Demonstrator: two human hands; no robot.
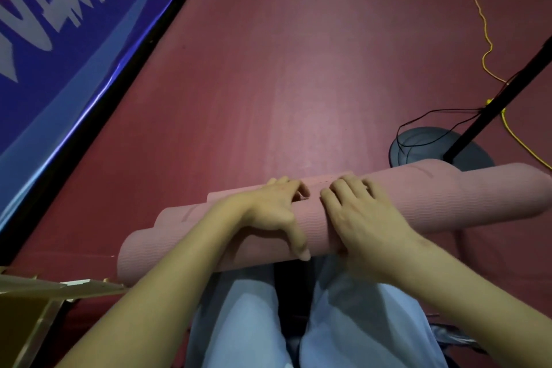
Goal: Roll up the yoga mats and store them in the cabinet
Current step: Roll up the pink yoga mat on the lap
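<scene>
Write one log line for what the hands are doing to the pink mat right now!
stage: rolling | pink yoga mat: fully rolled, uneven ends | left hand: gripping roll | right hand: gripping roll | cabinet: unseen

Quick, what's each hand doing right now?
Left hand: fingers curled over the rolled pink yoga mat, gripping it.
Right hand: gripping the same roll.
</scene>
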